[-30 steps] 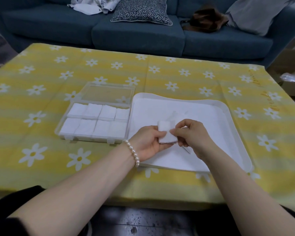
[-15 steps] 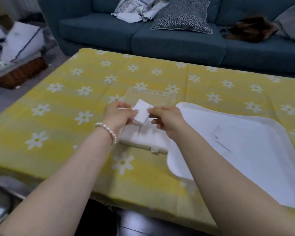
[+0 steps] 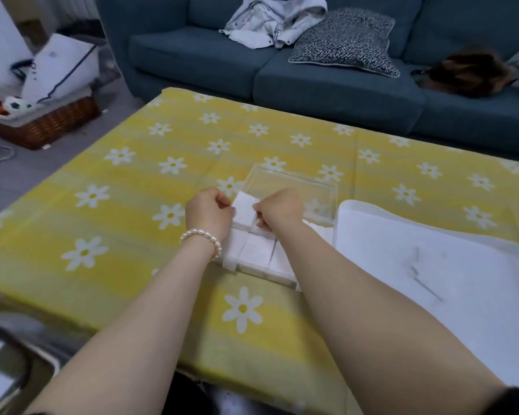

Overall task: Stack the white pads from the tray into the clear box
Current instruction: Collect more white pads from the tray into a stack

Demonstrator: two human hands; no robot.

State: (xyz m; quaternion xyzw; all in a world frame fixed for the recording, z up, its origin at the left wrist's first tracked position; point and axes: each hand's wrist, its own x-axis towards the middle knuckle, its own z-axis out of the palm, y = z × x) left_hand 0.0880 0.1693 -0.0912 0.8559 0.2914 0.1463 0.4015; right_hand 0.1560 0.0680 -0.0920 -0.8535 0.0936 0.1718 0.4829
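A white pad (image 3: 245,211) is held between both hands over the clear box (image 3: 294,187). My left hand (image 3: 209,215), with a pearl bracelet on its wrist, pinches the pad's left edge. My right hand (image 3: 279,211) pinches its right edge. The pad sits low over the box's far-left compartment. Several white pads (image 3: 256,250) fill the box's near row, partly hidden by my forearms. The box's open lid lies flat behind it. The white tray (image 3: 432,253) lies to the right with only thin dark marks on it.
The table wears a yellow cloth with white daisies (image 3: 126,187). A blue sofa (image 3: 312,76) with a patterned cushion and clothes stands behind. On the floor to the left is a wicker basket (image 3: 42,124) with balls and a white box.
The pad has gone from above the tray, leftward, to low over the box's far-left corner. Both hands moved with it and my view swung left.
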